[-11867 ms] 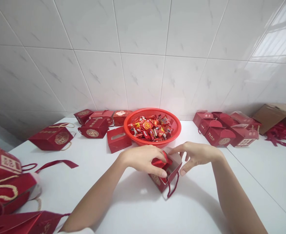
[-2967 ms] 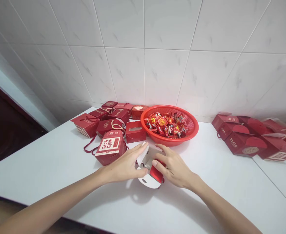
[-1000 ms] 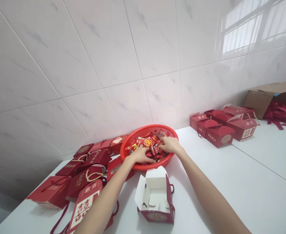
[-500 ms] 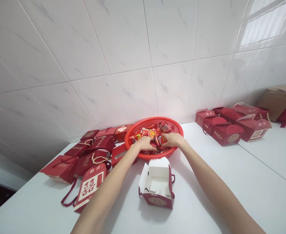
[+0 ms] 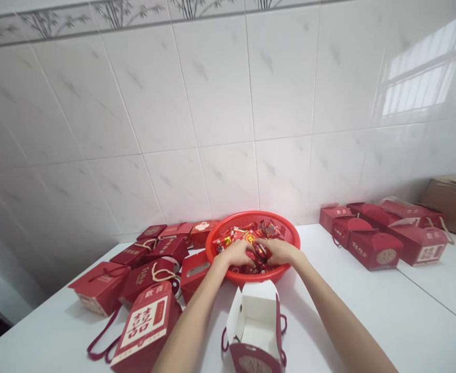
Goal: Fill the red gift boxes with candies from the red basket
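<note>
A red plastic basket [image 5: 296,239] stands against the tiled wall, heaped with candies [image 5: 248,235] in shiny red and gold wrappers. Both hands reach down into it. My left hand [image 5: 238,253] curls its fingers over candies at the left of the pile, fingertips partly buried. Facing it, my right hand [image 5: 278,252] closes around wrapped candies, a dark red one showing between the two hands. In front of the basket, between my forearms, a small white-lined dark red box [image 5: 256,334] stands with its top open and cord loops at its sides.
Several red gift boxes with ribbon or rope handles [image 5: 150,316] crowd the table left of my left arm. More closed red boxes [image 5: 375,248] stand at the right by the wall, near a brown cardboard carton [image 5: 445,199]. A seam crosses the white tabletop [image 5: 368,298] at right.
The view has tilted up, so the table things sit lower in the picture. My hands have drawn closer together among the candies, fingers more closed.
</note>
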The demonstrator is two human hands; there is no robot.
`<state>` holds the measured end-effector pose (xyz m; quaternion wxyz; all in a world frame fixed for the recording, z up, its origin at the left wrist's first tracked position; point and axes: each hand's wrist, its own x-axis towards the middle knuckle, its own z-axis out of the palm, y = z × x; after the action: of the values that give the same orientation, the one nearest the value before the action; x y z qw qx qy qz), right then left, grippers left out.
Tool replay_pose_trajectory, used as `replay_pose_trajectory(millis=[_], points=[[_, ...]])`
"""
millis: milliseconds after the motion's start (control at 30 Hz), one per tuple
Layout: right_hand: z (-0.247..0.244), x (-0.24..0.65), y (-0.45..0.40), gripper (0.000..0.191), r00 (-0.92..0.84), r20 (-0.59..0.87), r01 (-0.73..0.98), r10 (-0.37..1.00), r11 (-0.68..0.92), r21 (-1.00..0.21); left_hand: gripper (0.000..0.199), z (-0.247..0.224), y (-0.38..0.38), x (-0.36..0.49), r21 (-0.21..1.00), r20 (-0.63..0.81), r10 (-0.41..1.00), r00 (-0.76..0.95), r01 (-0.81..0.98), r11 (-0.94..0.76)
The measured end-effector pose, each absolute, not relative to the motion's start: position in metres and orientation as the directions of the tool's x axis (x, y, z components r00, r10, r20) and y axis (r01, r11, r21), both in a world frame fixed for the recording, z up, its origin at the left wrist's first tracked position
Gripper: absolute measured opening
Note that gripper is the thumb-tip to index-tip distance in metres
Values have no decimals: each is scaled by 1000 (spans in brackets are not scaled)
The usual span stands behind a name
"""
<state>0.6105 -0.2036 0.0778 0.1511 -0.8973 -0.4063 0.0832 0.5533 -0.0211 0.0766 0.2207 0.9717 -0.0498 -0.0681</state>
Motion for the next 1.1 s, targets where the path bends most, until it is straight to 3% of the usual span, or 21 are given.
replay_pose_trajectory(millis=[100, 233, 333, 467, 633, 833, 1100], points=[[75, 612, -202, 77, 644, -87, 707, 760, -635, -311, 29, 74, -18, 554, 425, -81, -124, 989, -78, -902], [75, 613, -202, 56, 631, -65, 726, 773, -618, -302, 24, 72, -15, 554, 423, -9, -61, 998, -51, -905], [74, 614, -202, 53, 629, -73, 715, 774, -613, -336, 26, 75, -16, 551, 452, 82, 7, 997, -31, -892], [71, 618, -201, 22, 643, -8, 714, 766, -603, -357, 21, 79, -18, 547, 484, 206, 45, 978, -62, -873], [68, 622, -201, 36, 630, 109, 723, 769, -529, -445, 22, 80, -17, 547, 556, 313, 145, 939, -57, -829], [70, 623, -205, 24, 561, 218, 734, 798, -359, -576, 22, 77, -16, 548, 602, 317, 132, 939, -91, -793], [71, 628, -212, 55, 673, 193, 509, 714, -257, -822, 32, 77, -12, 548, 641, 303, 120, 945, -109, -759]])
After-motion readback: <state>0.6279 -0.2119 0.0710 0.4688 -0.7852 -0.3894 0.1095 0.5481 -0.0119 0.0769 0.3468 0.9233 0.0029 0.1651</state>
